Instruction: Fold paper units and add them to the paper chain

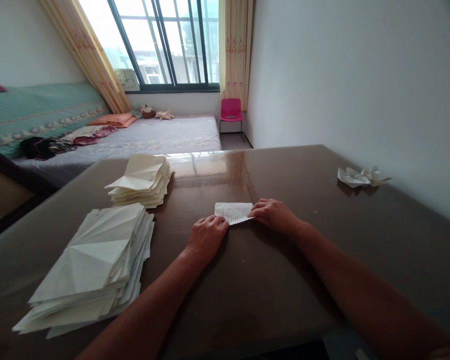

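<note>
A small folded piece of printed paper [233,212] lies on the dark brown table [285,280] in front of me. My left hand [206,237] rests with curled fingers pressing down on its lower left corner. On the paper's right edge my right hand [273,215] lies flat, fingertips on the sheet. Both hands pin the paper to the tabletop.
A large stack of creased cream sheets [93,265] sits at the near left, a smaller stack [142,181] behind it. Folded paper pieces [360,176] lie at the far right near the white wall. Beyond the table are a bed [153,135] and a pink chair [231,111].
</note>
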Available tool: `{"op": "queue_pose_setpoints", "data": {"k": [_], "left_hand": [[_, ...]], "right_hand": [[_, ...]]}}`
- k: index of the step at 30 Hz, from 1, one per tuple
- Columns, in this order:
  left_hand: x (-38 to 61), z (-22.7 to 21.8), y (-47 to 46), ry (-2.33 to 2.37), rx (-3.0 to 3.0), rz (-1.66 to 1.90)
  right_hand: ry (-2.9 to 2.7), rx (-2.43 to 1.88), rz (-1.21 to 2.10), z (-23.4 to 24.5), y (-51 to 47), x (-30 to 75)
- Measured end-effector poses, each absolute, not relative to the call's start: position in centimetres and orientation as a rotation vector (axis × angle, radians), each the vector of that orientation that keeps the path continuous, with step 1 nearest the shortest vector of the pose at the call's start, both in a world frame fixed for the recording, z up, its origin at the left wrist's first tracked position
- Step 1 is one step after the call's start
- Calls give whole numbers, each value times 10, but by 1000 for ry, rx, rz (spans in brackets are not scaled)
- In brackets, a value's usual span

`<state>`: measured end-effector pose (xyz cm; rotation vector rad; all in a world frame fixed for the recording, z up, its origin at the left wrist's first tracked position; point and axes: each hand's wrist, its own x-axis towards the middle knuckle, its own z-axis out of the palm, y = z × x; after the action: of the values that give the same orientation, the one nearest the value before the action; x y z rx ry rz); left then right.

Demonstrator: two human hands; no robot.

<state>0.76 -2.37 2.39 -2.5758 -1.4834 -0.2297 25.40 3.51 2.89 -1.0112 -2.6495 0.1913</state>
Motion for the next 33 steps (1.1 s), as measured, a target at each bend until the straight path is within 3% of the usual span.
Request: {"op": "queue_pose_setpoints", "data": {"k": [6,21,26,33], "left_hand": [[6,24,-21,-1486,-2595,-297],[11,23,-24,-1450,-2669,-347],[8,19,-20,-1451,-2708,-529],[6,21,-22,-1470,-2772,-514]], "right_hand": [[-2586,-886,436,26,43,269],[-2609,-799,411,40,19,240],[-2619,-796,377,34,29,249],[-2591,-749,618,28,38,260]]}}
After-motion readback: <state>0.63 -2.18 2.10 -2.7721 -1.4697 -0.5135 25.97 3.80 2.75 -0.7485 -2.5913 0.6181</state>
